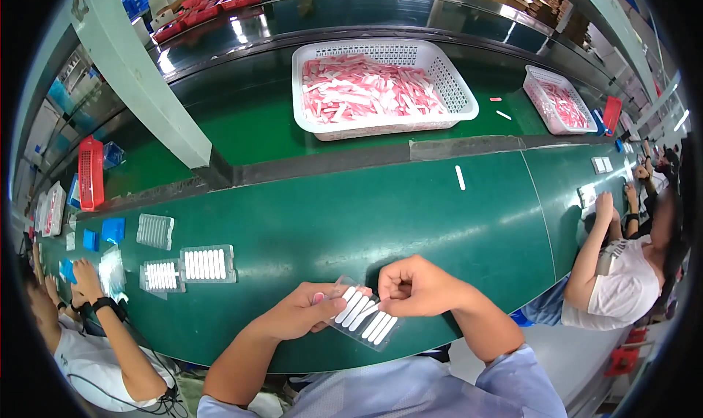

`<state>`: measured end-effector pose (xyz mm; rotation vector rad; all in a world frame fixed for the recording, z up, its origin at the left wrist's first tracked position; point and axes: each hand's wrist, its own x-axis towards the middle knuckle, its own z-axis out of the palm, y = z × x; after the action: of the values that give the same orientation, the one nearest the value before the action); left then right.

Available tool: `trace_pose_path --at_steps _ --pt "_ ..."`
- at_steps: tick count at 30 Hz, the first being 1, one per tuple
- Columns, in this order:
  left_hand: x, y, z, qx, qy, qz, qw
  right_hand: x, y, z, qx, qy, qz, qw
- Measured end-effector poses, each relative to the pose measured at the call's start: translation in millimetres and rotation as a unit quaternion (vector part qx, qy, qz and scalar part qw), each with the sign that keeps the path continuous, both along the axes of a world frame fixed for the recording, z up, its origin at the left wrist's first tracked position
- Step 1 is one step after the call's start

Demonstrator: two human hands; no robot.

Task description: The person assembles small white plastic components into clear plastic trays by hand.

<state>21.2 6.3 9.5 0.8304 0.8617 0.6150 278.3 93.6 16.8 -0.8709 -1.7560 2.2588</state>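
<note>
Near the table's front edge, my left hand (299, 312) grips a clear plastic blister tray (357, 335), tilted. Several white strips with rounded ends, like small nail files, lie side by side in its slots. A pink rounded end (318, 298) shows by the left fingers; whatever else that hand holds is hidden. Fingers closed in a pinch, my right hand (423, 288) holds one white strip (371, 310) slantwise over the tray, across the row.
Two filled trays (208, 264) (161, 276) and a clear tray (155, 231) lie to the left. Beyond the ledge stands a white basket (307, 125) of pink and white strips. One loose strip (460, 178) lies ahead. Co-workers sit at both sides.
</note>
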Motion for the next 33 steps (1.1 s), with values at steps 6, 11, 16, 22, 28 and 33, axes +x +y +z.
trace_pose_path --at_steps 6,11,16,22,28,33 --pt "1 -1 -5 -0.022 -0.011 0.006 1.0 -8 -3 -9 0.153 -0.017 -0.004 0.988" --pt "3 -3 -7 -0.006 -0.013 -0.016 1.0 -8 -6 -22 0.049 0.107 0.015 0.993" --pt "-4 -6 -17 -0.016 -0.066 0.012 0.998 -14 -6 -24 -0.083 0.117 0.062 0.988" --pt "-3 -5 -12 -0.021 -0.051 0.031 0.998 -20 -6 -32 -0.146 0.169 0.023 0.975" --pt "-4 -3 -11 -0.02 -0.072 0.062 0.995 -17 0 -14 -0.172 0.166 0.024 0.971" --pt "-1 -6 -21 -0.012 -0.097 0.086 0.992 -20 -8 -19 -0.129 0.152 -0.012 0.98"
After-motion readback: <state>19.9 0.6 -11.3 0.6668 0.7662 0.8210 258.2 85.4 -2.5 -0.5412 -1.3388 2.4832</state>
